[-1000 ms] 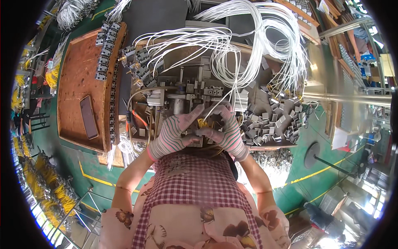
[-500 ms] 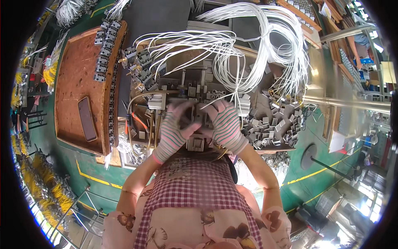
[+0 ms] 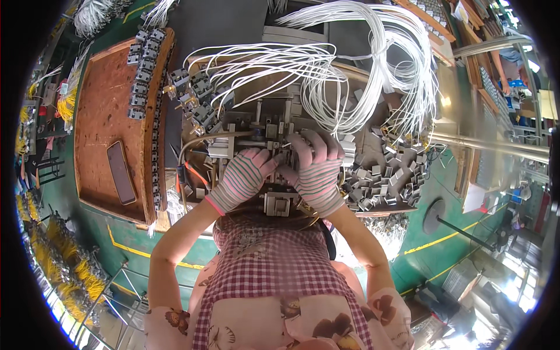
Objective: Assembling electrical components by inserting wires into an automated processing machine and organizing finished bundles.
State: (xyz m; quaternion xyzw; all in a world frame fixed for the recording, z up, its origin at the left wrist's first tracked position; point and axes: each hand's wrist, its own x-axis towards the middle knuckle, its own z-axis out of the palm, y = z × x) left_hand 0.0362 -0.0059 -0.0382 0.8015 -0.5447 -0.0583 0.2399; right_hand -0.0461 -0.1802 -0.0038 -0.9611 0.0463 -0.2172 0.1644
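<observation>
Gloved fingers (image 3: pixel 315 153) hide the part (image 3: pixel 284 158) they pinch.

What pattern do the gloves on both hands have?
Pink and grey-green stripes on the left hand and the right hand, seen in the head view.

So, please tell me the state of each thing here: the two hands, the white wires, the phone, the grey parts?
left hand: gloved, fingers on the metal fixture
right hand: gloved, fingers curled at the same spot on the fixture
white wires: looped loosely, lying behind the fixture
phone: lying flat on the brown board, screen dark
grey parts: heaped loosely beside the right hand
</observation>
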